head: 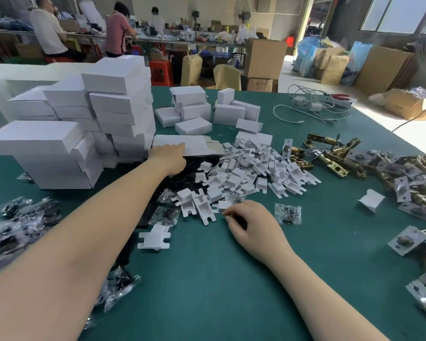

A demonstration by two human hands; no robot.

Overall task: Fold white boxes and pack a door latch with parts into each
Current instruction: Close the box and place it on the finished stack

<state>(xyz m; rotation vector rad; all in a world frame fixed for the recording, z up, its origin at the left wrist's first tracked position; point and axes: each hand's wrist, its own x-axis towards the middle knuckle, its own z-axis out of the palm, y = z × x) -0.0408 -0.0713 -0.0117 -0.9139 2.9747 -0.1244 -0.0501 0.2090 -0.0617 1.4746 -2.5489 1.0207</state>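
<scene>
On the green table (231, 279), the left hand (169, 156) reaches far out to a flat, unfolded white box blank (194, 143) lying at the foot of the big stack of folded white boxes (113, 99), fingers laid over the blank's near edge; whether they are curled under it cannot be told. Nearer in, the right hand (251, 222) rests on the cloth with fingers curled, the fingertips pinching something small and dark at the near edge of the heap of white card inserts (251, 166); what it is stays too small to tell. Just right of that hand lies one clear parts bag (287, 214), and more such bags (22, 222) crowd the near left. The brass door latches (335, 153) lie in a scatter to the right, well apart from both hands. Smaller folded boxes (194, 107) sit at the far middle, white cables (310, 107) beyond them to the right.
</scene>
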